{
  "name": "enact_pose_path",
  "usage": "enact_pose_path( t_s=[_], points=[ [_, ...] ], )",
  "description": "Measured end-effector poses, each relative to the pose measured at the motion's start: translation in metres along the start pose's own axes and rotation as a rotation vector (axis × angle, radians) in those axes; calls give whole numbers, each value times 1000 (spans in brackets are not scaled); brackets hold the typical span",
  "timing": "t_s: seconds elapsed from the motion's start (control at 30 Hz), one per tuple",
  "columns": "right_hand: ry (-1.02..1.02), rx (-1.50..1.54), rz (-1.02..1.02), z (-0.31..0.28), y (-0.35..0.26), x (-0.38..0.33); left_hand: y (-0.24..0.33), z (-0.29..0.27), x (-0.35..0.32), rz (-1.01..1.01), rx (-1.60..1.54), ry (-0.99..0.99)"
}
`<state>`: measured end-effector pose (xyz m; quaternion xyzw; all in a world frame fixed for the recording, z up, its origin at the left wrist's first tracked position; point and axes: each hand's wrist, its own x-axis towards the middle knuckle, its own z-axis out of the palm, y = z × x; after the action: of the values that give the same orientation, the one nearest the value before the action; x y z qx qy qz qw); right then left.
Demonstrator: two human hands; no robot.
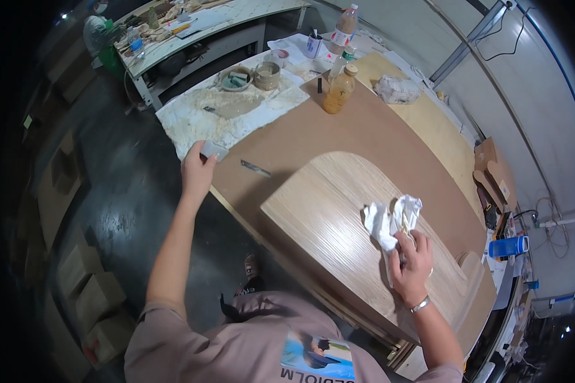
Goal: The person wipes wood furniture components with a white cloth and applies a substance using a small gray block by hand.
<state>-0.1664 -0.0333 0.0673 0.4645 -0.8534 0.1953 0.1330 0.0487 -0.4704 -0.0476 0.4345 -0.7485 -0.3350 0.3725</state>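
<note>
While one brown worktop (pixel 396 131) is supporting one wood-grain panel (pixel 329 210), handling is appearing straightforward

One panel is lying over the worktop; any support beneath is not showing. It is likely proving stiff and weighty, so opposite edges are offering the best hold. Three bottles (pixel 338 94) are standing beyond it. The right hand (pixel 412 262) is curling its fingers closely over one crumpled white cloth (pixel 380 226) on the panel; this is seeming soft and light, best gathered at its middle. The left hand (pixel 199 169) is pinching one grey block (pixel 214 150) at the worktop's left edge, thumb opposing fingers; it is seeming light and firm, its sides suiting that grip. One narrow dark strip (pixel 255 168) is lying between block and panel, presumably thin and stiff.
</note>
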Motion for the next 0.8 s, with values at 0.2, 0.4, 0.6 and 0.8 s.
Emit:
enact_pose_path(
  t_s=[0.2, 0.4, 0.6, 0.8],
  points=[
    [-38, -51, 33, 1, -3, -1, -62, 61, 136, 170, 223, -49],
    [-80, -64, 66, 7, -1, 1, -73, 101, 184, 192, 351, -95],
    [-100, -69, 88, 6, 1, 2, -70, 106, 192, 195, 389, -136],
    [-91, -55, 75, 7, 0, 4, -82, 110, 192, 259, 481, -214]
  ],
)
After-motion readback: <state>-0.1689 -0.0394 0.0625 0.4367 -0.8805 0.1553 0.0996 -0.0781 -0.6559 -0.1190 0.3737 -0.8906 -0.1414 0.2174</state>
